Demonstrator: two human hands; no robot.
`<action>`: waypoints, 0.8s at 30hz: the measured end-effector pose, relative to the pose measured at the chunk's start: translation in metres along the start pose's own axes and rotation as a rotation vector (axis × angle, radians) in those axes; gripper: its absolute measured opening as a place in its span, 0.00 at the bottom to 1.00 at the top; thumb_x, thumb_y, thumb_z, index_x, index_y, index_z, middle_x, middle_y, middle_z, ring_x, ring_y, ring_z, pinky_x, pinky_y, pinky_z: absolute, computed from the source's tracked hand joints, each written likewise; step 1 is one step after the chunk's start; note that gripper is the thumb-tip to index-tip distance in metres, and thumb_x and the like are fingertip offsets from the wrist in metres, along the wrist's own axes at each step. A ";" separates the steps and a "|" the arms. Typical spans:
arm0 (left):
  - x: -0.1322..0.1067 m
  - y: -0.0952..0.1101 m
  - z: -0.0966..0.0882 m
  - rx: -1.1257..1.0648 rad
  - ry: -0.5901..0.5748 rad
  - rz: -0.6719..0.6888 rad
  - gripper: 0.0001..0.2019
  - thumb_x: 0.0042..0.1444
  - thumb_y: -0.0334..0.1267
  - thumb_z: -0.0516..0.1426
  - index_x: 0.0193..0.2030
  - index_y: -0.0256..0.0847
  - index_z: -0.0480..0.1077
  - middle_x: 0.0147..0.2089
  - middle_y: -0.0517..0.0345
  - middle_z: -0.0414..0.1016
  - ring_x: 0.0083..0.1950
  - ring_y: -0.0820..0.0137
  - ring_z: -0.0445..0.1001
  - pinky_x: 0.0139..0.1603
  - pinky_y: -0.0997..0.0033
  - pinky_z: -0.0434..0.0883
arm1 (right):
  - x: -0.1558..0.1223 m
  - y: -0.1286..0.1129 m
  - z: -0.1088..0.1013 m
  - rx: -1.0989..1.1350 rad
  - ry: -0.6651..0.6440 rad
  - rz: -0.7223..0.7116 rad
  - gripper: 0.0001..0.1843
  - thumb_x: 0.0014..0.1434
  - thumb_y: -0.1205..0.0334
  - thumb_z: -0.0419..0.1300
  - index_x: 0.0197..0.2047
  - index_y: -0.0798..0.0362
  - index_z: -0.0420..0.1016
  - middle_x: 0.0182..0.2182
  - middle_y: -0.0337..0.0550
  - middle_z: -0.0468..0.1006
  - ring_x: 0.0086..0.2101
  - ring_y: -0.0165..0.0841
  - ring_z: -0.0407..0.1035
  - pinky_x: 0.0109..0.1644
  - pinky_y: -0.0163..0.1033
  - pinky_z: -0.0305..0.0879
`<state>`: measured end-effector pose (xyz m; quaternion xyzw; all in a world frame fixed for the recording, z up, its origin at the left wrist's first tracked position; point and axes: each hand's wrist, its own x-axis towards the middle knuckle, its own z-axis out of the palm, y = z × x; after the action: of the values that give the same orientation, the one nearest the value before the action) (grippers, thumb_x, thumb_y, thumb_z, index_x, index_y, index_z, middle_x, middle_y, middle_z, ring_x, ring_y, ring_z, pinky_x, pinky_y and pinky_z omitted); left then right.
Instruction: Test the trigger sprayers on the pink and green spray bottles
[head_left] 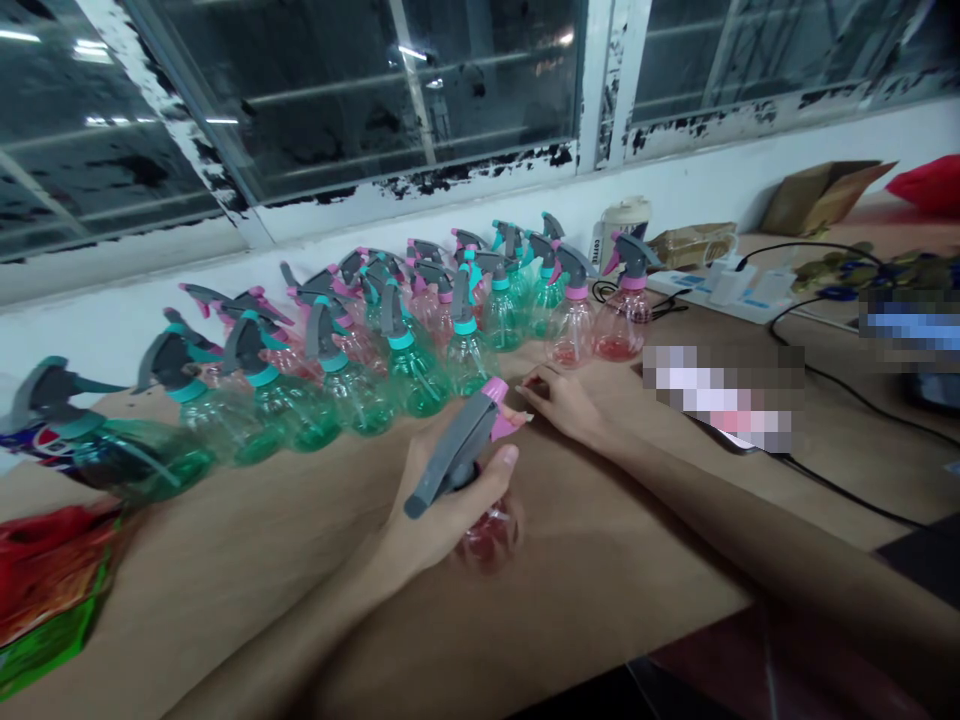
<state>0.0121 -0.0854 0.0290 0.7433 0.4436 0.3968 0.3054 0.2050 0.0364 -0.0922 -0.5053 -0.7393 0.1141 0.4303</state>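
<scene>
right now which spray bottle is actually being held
The reddish, pink-nozzled bottle, in the left hand; the other bottles are grouped nearer the wall.

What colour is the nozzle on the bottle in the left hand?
The nozzle is pink; head view.

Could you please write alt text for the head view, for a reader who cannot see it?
A left hand grips a pink-and-gray spray bottle at a brown table, the right hand close by. Beyond them, green and pink spray bottles stand clustered along a white wall below windows.
</scene>
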 end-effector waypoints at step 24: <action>0.001 0.000 0.001 0.104 0.001 0.079 0.04 0.54 0.39 0.56 0.31 0.44 0.67 0.30 0.59 0.73 0.31 0.69 0.72 0.36 0.68 0.69 | 0.007 0.017 -0.007 -0.136 0.022 -0.034 0.04 0.59 0.63 0.55 0.34 0.52 0.70 0.37 0.47 0.71 0.37 0.37 0.68 0.42 0.43 0.66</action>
<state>0.0133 -0.0852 0.0290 0.7749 0.4341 0.3852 0.2504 0.2206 0.0480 -0.0948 -0.5218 -0.7490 0.0508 0.4051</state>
